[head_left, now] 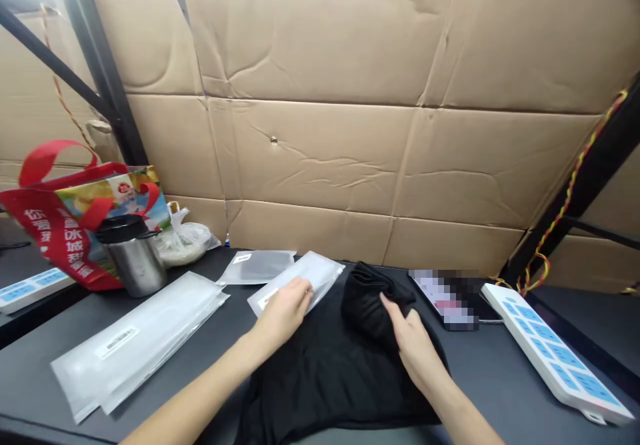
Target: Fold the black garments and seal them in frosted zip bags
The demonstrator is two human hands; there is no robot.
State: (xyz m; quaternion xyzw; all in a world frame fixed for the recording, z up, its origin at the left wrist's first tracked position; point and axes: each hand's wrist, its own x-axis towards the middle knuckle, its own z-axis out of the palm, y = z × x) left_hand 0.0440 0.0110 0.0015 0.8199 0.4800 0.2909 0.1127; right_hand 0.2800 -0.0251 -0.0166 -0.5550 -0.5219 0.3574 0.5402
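Black fabric (340,385) lies spread at the front of the dark table, with a folded black bundle (367,302) on its far right part. My right hand (413,338) grips the bundle's right side, thumb on top and fingers curled. My left hand (285,308) is closed on a frosted plastic bag (320,272) that bears a white label, partly covered by the hand. Just behind it lies another labelled plastic bag (260,265). To the left rests a stack of frosted plastic bags (145,338) with a barcode label on top.
At the left stand a steel tumbler (135,262) with a black lid, a red carry bag (55,232) and a white plastic bag (185,238). A phone (450,298) and a power strip (555,352) lie at the right. Cardboard (320,145) walls the back.
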